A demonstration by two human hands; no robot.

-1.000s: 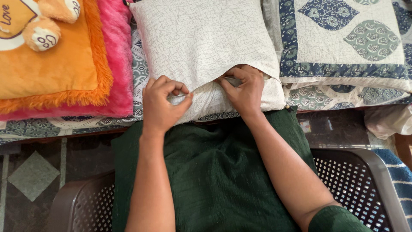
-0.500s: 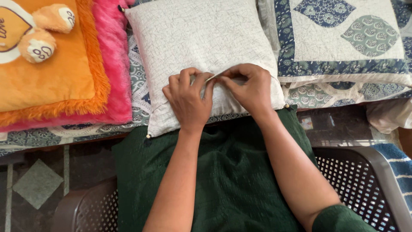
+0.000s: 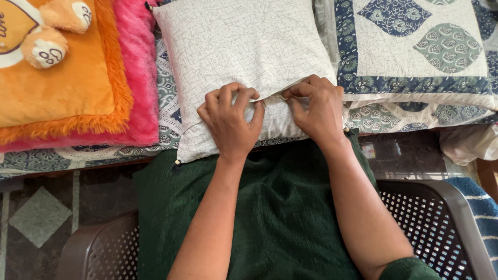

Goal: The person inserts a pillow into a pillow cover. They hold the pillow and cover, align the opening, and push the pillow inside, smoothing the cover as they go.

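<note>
Head view: both hands, left hand and right hand, pinched on white cushion flap edge.

Both arms reach forward, left hand and right hand pinching, fingertips close.

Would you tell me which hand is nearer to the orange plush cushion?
Left. The left hand pinches the white cushion nearer the orange plush cushion; the right hand is farther away.
</note>
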